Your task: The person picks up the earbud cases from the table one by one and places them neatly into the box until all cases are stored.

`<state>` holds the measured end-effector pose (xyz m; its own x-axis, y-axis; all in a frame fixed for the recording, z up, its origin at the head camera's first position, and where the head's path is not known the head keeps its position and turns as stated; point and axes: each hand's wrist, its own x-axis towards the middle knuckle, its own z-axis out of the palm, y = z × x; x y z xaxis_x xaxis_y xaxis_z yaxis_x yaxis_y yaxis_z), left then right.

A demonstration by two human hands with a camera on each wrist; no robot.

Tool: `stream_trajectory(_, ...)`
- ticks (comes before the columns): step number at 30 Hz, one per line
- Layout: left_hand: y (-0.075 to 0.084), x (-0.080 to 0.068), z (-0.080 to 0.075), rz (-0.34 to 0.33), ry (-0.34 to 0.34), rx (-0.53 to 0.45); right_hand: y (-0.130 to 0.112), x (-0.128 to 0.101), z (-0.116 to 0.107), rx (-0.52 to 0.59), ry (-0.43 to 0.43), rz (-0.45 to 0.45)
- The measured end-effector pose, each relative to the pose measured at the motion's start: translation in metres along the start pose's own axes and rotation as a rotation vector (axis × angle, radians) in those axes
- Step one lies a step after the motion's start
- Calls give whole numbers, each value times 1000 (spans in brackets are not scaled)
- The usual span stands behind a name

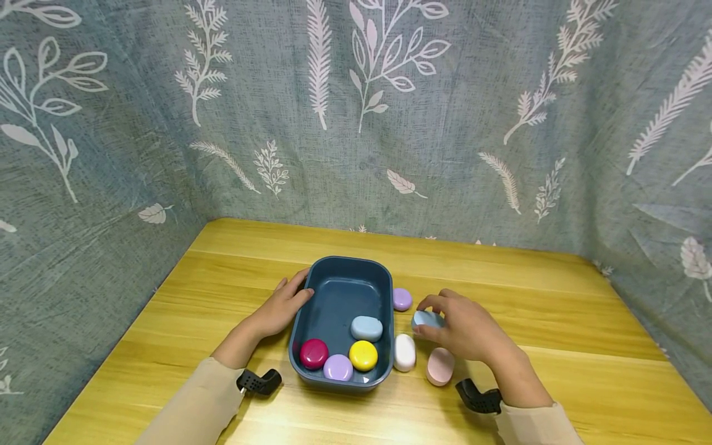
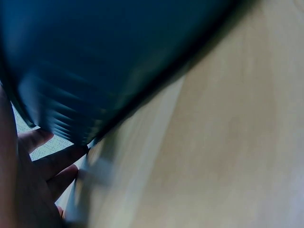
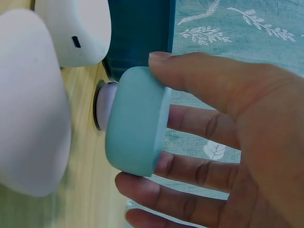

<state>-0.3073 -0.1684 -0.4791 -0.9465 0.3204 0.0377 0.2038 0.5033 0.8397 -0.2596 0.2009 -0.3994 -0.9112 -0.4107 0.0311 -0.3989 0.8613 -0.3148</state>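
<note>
Beside the smooth plastic tub, a matt light-blue case was seen on grained, varnished wood.

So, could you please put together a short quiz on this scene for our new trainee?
1. How many cases lie inside the blue tray?
2. True or false: the right hand holds the light blue case above the table.
3. What does the left hand touch: (a) the tray's rim, (b) the white case, (c) the pink case?

Key: 1. four; 2. true; 3. a
</note>
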Motion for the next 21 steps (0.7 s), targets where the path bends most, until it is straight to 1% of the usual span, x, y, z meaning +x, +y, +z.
stream_trajectory(5, 0, 0, 0, 6, -3, -1, -2, -1, -1, 2, 47, -2)
stream_trajectory(11, 0, 0, 0, -10, -2, 5, -5, -2, -3, -1, 93, -8)
stream_trajectory(21, 0, 1, -1, -1, 0, 7, -12, -5, -7, 4, 117, -24)
